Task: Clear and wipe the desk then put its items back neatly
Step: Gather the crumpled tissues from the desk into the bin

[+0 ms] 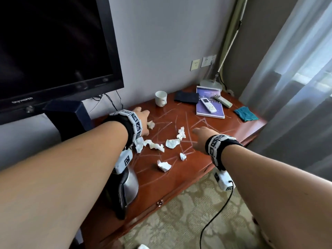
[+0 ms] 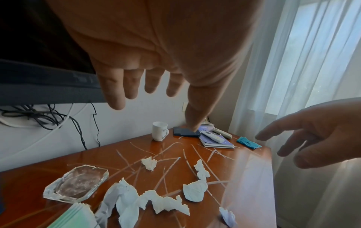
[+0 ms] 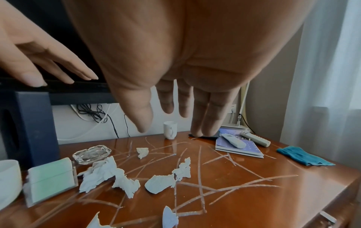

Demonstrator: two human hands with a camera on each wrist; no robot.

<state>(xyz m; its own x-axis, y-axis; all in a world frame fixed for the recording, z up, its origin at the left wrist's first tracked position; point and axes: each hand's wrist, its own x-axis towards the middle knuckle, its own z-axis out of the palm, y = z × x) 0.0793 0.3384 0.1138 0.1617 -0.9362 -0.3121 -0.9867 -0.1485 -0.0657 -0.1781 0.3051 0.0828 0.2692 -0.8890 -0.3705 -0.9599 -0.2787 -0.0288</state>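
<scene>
Hovering hands [image 1: 197, 139], remotes [image 1: 208, 105] diagonal

The left forearm and wrist band cover the glass ashtray [image 2: 77, 183] and card holder [image 3: 51, 179] in the head view. A metal kettle [image 1: 129, 186] at the desk's [image 1: 224, 126] front left edge shows only partly beneath that arm. The black wallet [image 3: 210, 136] near the back edge sits half behind fingertips [image 3: 197, 131] in the right wrist view. The remote controls' [image 1: 208, 105] buttons are too small to read.
</scene>
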